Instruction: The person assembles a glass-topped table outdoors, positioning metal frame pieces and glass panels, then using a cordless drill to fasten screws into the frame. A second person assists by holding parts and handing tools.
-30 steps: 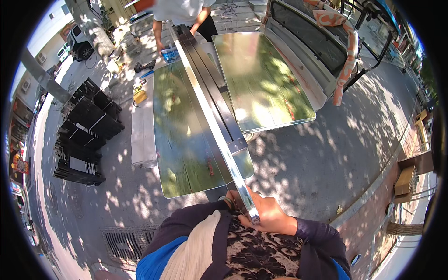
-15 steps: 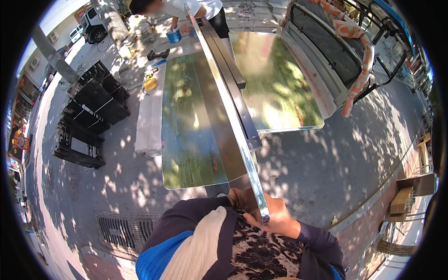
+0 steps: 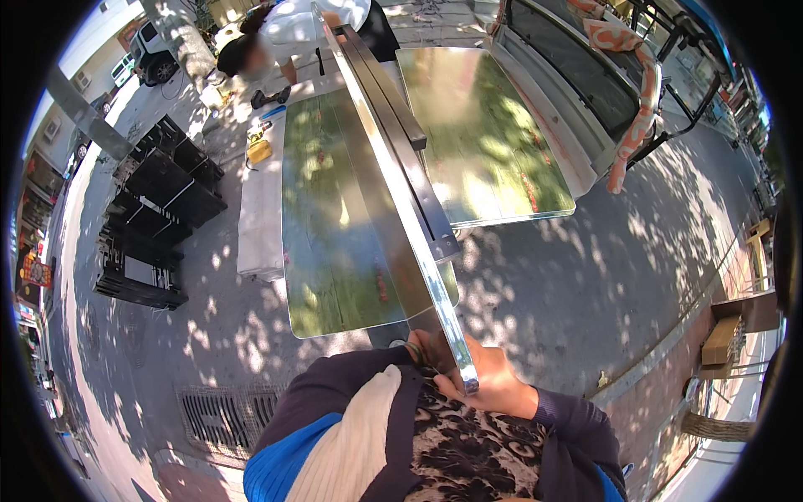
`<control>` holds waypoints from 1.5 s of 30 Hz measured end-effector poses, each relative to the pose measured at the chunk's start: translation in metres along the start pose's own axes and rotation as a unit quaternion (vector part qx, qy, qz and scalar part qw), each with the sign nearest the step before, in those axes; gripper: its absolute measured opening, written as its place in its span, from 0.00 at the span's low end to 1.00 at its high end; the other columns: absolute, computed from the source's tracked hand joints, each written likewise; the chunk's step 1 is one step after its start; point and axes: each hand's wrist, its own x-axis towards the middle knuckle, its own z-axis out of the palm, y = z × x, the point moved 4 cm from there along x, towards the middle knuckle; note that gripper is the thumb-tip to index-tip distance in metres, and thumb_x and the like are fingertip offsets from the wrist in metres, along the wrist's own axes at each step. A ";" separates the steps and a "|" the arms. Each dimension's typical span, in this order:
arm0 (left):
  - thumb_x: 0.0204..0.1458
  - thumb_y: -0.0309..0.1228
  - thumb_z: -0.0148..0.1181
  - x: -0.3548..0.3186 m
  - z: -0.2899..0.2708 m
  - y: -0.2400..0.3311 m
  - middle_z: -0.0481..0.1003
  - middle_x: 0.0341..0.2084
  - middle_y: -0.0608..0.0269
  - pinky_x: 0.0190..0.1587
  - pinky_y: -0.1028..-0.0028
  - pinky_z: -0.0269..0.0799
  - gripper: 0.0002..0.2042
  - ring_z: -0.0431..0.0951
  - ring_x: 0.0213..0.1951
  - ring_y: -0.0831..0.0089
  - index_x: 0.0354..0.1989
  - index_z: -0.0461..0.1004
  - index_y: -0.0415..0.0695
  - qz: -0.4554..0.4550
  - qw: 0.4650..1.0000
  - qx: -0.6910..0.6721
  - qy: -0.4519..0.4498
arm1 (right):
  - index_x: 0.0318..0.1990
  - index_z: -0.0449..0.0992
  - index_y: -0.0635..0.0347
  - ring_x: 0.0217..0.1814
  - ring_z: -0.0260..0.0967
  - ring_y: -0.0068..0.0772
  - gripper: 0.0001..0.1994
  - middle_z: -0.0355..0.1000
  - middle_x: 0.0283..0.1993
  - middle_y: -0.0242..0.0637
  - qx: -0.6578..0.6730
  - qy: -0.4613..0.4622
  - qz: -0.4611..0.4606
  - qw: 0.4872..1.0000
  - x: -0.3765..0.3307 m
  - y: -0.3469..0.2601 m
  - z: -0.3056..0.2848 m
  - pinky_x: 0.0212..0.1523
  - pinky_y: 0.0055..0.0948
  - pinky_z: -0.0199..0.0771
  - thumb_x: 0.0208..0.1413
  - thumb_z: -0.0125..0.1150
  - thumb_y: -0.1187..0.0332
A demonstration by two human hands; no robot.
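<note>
A long glass pane [image 3: 404, 205] stands nearly on edge before me, its bright near end close to my body. My right hand [image 3: 499, 381] is closed round that end, with the thumb on its left side. Against the left face, low down, my left hand [image 3: 423, 346] grips the pane, its fingers partly hidden by sleeve and glass. Dark metal bars [image 3: 407, 151] run along the right side of the pane. Below it lie two shiny flat sheets, a left sheet [image 3: 326, 243] and a right sheet [image 3: 493, 134], both reflecting leaves.
Another person [image 3: 314, 25] bends over at the pane's far end. A pale box-like support [image 3: 261, 217] carries a yellow tool [image 3: 258, 151] on the left. Black frames [image 3: 163, 209] stack beyond it. A vehicle frame [image 3: 569, 92] stands at the right, and cartons [image 3: 721, 341] farther right.
The other person has bent lower and to the left, and the blue roll-like thing at their hand is out of sight. The pane has shifted slightly left in view. My grip looks unchanged.
</note>
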 end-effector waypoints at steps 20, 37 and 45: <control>0.47 0.54 0.56 -0.001 0.008 -0.001 0.60 0.56 0.59 0.63 0.64 0.48 0.36 0.61 0.57 0.68 0.61 0.52 0.50 -0.003 1.000 0.015 0.011 | 0.66 0.45 0.68 0.29 0.73 0.39 0.45 0.70 0.46 0.46 -0.036 0.018 -0.059 0.997 -0.003 0.011 0.007 0.26 0.28 0.73 0.41 0.65 0.71; 0.46 0.54 0.57 0.004 0.009 0.018 0.59 0.58 0.59 0.64 0.65 0.47 0.39 0.60 0.58 0.69 0.63 0.50 0.49 0.013 0.999 -0.029 -0.022 | 0.28 0.76 0.61 0.26 0.72 0.37 0.05 0.73 0.27 0.36 0.002 0.017 -0.079 0.997 0.010 0.002 0.017 0.28 0.27 0.71 0.43 0.66 0.76; 0.46 0.54 0.57 -0.005 0.019 0.033 0.59 0.58 0.58 0.64 0.66 0.47 0.40 0.60 0.59 0.69 0.63 0.49 0.49 -0.026 0.999 -0.005 -0.024 | 0.30 0.73 0.61 0.25 0.70 0.38 0.10 0.69 0.31 0.38 0.003 0.044 -0.063 0.997 0.038 -0.008 0.014 0.28 0.28 0.71 0.40 0.68 0.72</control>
